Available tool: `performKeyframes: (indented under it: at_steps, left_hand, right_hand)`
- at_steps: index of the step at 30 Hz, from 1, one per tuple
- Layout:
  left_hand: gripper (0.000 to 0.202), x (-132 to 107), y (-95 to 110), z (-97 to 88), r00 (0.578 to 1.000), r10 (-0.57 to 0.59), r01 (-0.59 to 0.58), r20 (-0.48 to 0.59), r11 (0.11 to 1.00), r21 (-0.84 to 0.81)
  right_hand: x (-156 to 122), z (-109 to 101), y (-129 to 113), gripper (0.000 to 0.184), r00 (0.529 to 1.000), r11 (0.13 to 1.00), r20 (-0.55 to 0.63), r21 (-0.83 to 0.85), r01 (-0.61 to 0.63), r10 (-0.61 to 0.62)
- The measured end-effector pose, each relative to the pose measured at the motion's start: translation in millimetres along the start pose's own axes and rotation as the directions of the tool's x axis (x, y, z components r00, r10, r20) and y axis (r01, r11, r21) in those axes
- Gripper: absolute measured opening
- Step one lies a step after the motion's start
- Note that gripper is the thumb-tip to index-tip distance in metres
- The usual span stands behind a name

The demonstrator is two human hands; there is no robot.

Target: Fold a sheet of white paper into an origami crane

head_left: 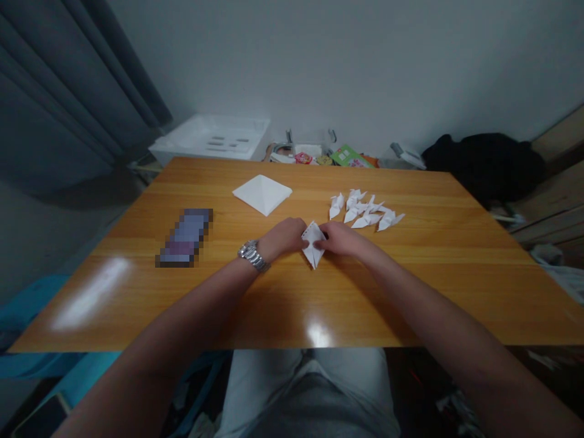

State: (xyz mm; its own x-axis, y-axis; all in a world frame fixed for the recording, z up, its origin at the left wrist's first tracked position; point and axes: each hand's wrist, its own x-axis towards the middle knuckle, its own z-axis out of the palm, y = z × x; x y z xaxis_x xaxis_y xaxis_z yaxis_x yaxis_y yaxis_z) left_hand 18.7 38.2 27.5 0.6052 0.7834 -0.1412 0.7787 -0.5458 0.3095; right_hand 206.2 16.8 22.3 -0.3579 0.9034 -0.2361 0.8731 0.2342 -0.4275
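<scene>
A small piece of folded white paper [313, 250], kite-shaped with its point toward me, is held just over the table between both hands. My left hand [288, 235], with a metal watch on its wrist, pinches the paper's left edge. From the right side my right hand [337, 238] grips it, the thumb lying on the front face. Several folded paper cranes [365, 211] sit in a cluster beyond my right hand. A stack of white paper squares [262, 193], creased along the middle, lies farther back to the left.
The glossy wooden table [433, 292] spans the view. A blurred-out phone-like device [185, 238] rests on its left part. Behind the far edge stand a white plastic tray [214, 135] and assorted packets [349, 156]. A black cloth heap [483, 164] lies at the back right.
</scene>
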Motion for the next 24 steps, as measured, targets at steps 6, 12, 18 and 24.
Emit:
performKeyframes:
  at_steps: [6,12,18,24]
  left_hand:
    - [0.022,-1,0,-4.4,1.0,0.023,-0.024,-0.01,0.997,-0.072]
    - [0.026,5,-3,-1.0,1.0,-0.004,0.004,0.008,0.999,-0.036]
    - [0.023,14,-8,-1.7,0.999,-0.051,0.051,0.006,0.999,-0.011]
    - [0.022,22,-15,1.7,0.999,-0.012,0.011,-0.051,1.0,-0.019]
  right_hand:
    - [5,-1,3,0.028,0.999,1.0,-0.049,-0.004,0.009,-0.01]
    - [15,-11,-3,0.028,0.997,0.991,0.068,-0.129,-0.026,0.035]
    - [25,-22,-12,0.031,0.978,0.97,0.184,-0.235,-0.053,0.098]
    - [33,-29,-13,0.033,0.958,0.956,0.262,-0.291,-0.039,0.119]
